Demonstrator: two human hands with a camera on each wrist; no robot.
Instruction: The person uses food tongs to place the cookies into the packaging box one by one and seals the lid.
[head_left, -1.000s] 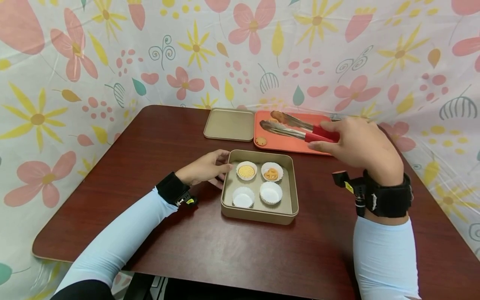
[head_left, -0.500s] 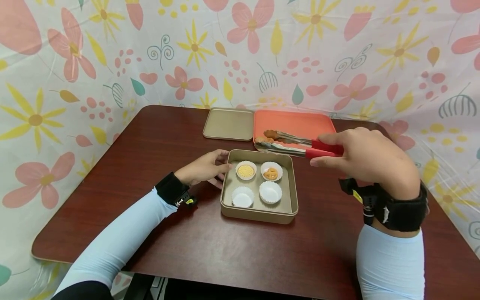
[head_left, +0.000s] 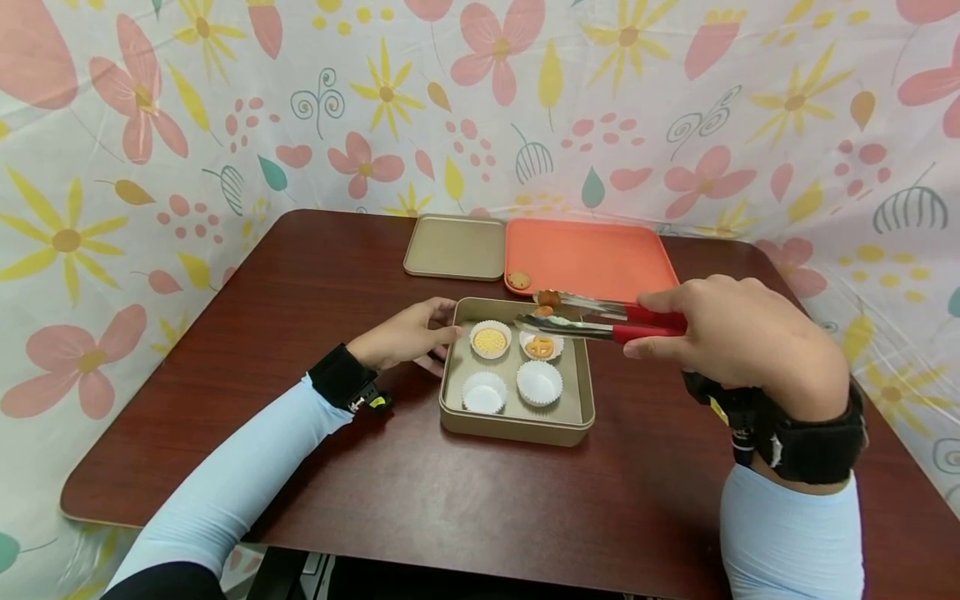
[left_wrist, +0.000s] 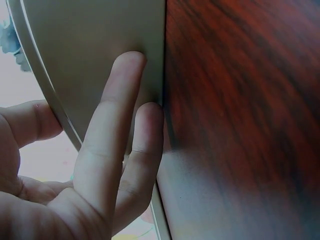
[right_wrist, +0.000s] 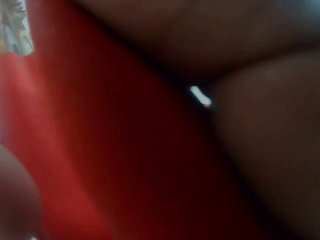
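Left wrist view: shows two nearly straight fingers laid along the outer wall of the gold box [head_left: 517,429], low near the desk [head_left: 337,483]; the head view mostly hides these.
Right wrist view: only red grip and fingers, close and blurred; the head view gives the whole tongs [head_left: 592,330].
Tongs: long axis roughly left to right, tips pointing left over the box's far right part, near the paper cup with a pretzel-shaped biscuit [head_left: 540,347].
Brown piece: between the tong tips, apart from the orange tray [head_left: 592,258]; its exact shape is unclear [head_left: 543,311].
Left hand: fingers spread, touching the box's left side [head_left: 408,335].
Right hand: thumb and fingers pinching the red handles, tong arms slightly apart [head_left: 738,342].
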